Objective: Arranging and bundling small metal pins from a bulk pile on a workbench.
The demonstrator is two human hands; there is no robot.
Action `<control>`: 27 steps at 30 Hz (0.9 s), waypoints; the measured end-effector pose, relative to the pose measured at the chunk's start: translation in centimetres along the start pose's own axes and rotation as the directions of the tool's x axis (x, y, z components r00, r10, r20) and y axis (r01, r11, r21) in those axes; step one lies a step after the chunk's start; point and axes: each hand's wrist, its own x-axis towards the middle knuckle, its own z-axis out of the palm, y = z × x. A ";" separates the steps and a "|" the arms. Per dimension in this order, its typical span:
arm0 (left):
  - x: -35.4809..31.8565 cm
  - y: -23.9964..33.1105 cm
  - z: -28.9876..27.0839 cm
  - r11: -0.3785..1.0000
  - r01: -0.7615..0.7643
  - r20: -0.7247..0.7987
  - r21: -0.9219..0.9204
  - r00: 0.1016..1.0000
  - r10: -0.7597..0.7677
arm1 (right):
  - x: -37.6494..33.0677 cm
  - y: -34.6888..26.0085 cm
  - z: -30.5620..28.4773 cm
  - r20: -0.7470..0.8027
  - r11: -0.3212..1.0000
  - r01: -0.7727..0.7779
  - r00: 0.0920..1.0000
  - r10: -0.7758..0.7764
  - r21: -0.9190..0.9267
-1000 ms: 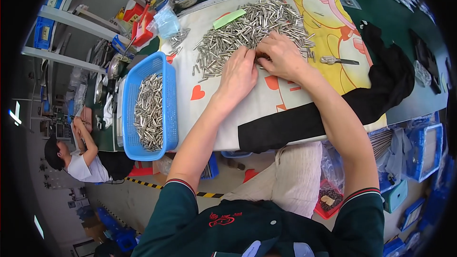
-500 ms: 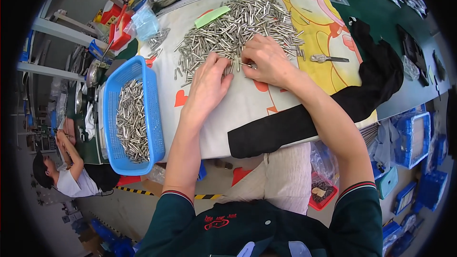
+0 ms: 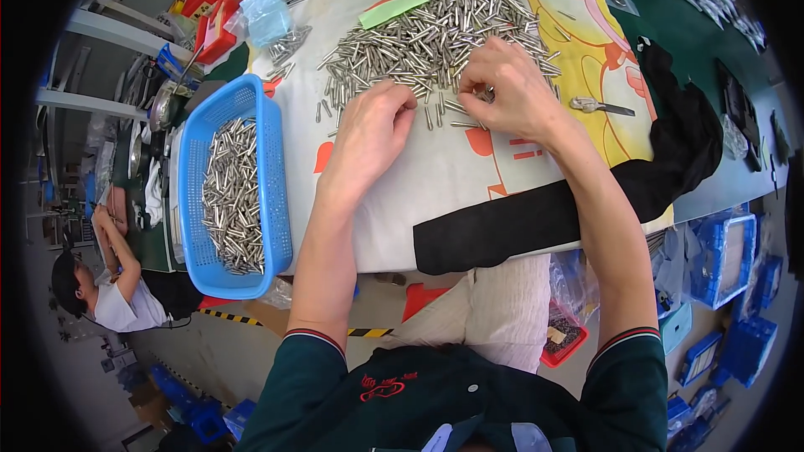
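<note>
A wide heap of short silvery metal pins (image 3: 402, 50) covers the far half of a white and yellow printed cloth (image 3: 377, 226). My left hand (image 3: 373, 130) rests at the heap's near edge, its fingers curled and pressed together, their tips hidden. To its right, my right hand (image 3: 512, 88) is bent over the heap's near right edge in a pinch; whatever sits between thumb and fingers is hidden. A few loose pins lie on the cloth between the two hands. At the left stands a blue perforated basket (image 3: 278, 192) partly filled with similar pins.
A green paper slip (image 3: 394, 11) lies on the heap. Right of it are a small tool with a dark blade (image 3: 615, 109) and a long black cloth sleeve (image 3: 502, 230). A co-worker (image 3: 126, 305) sits far left. Blue crates (image 3: 724, 255) stand at the right.
My right hand has moved right, away from my left hand, widening the gap where loose pins show. My left hand stays near the heap's edge. The whole view has shifted slightly.
</note>
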 end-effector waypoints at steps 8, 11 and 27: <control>0.1 1.5 1.6 0.996 0.089 0.028 0.021 0.996 -0.089 | -0.3 0.2 0.3 0.046 0.995 0.040 0.998 -0.036 -0.088; 0.0 1.5 2.7 0.992 0.082 -0.052 0.095 0.996 -0.077 | -0.3 -0.2 0.6 0.078 0.995 0.024 0.997 -0.016 -0.094; 0.9 1.8 4.5 0.992 0.041 -0.203 0.117 0.979 -0.017 | 0.2 -0.1 0.9 -0.110 0.999 -0.001 0.994 -0.004 -0.046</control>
